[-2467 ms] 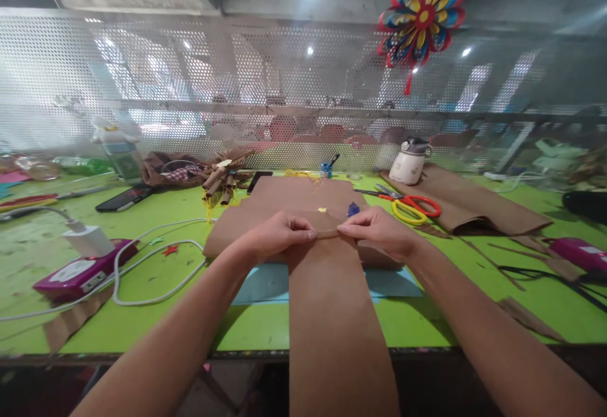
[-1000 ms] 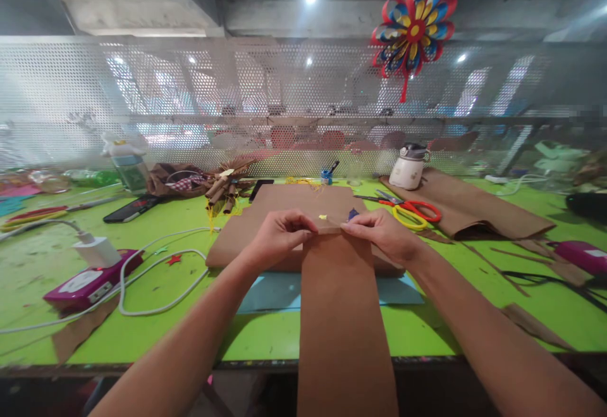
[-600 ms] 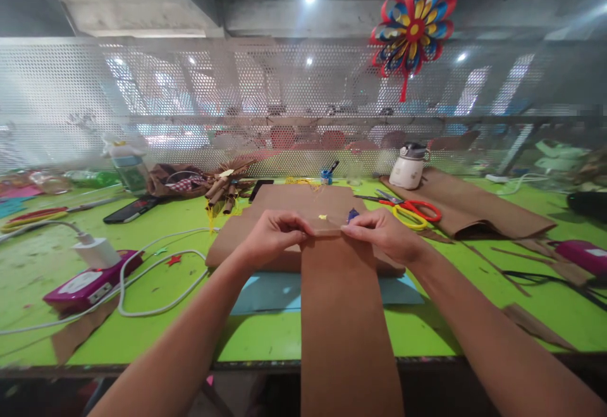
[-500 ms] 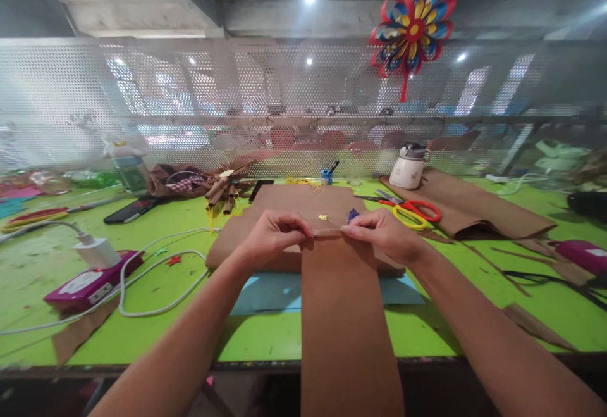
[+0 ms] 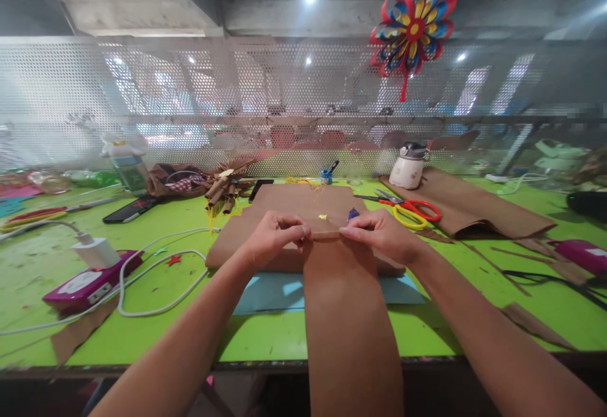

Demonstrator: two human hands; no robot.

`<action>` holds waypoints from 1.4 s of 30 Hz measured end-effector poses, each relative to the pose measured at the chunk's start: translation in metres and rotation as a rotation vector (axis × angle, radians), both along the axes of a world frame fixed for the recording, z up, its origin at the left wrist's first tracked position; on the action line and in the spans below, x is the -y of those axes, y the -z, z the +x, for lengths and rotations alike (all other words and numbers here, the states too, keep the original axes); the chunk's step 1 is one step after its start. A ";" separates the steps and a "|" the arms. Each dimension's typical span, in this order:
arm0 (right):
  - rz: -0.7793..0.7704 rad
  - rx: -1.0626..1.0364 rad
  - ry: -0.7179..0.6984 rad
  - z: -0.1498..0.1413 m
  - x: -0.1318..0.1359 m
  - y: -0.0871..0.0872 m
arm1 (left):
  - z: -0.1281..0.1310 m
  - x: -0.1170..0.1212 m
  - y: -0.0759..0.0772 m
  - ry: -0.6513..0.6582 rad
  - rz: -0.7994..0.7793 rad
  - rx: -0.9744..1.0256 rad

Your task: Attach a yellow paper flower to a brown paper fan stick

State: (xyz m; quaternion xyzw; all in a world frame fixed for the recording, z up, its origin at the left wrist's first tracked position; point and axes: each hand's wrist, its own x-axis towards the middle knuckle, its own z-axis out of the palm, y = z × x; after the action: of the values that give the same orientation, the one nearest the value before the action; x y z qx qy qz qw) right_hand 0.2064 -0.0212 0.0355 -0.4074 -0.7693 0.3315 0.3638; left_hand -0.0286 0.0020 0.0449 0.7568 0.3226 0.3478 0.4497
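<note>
A long strip of brown paper (image 5: 348,303) hangs from my fingers, running down over the table's front edge. Its top edge is folded or rolled into a narrow band. My left hand (image 5: 279,236) pinches the left end of that band between thumb and fingers. At the right end, my right hand (image 5: 379,233) pinches it the same way. Beneath and behind my hands lies a larger brown paper piece (image 5: 303,202), stacked over light blue paper (image 5: 270,293). A small yellow star (image 5: 323,217) and a dark blue paper piece (image 5: 353,214) sit on the brown paper.
Red scissors (image 5: 422,209) and yellow scissors (image 5: 410,219) lie to the right, near a white bottle (image 5: 408,165) and folded brown paper (image 5: 469,205). At left are a purple power strip (image 5: 95,281), a white cable (image 5: 121,293), a phone (image 5: 131,209) and rolled paper tubes (image 5: 222,194).
The hanging part of the strip has swung slightly to the right. My hands stay almost in place, still pinching the folded top edge.
</note>
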 end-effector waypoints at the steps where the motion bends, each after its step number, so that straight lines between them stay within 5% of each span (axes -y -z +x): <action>1: 0.004 0.004 -0.004 0.000 0.000 0.000 | 0.001 -0.001 0.001 -0.007 -0.017 0.014; 5: 0.023 0.036 -0.002 -0.002 0.001 0.001 | 0.006 -0.003 0.004 -0.045 -0.046 0.057; 13: 0.054 0.102 0.008 -0.009 0.003 0.002 | 0.009 0.002 0.003 0.013 0.007 -0.225; 32: 0.021 0.096 0.034 -0.002 -0.004 0.007 | 0.004 -0.001 0.004 0.053 -0.143 -0.247; 42: -0.015 0.041 0.119 -0.004 -0.012 0.015 | 0.005 0.000 0.004 0.102 -0.041 -0.250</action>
State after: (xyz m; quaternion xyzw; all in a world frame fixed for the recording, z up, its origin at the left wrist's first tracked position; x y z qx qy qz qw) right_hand 0.2025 -0.0095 0.0204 -0.4617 -0.7487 0.3065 0.3638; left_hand -0.0232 0.0019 0.0408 0.8003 0.3441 0.2210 0.4385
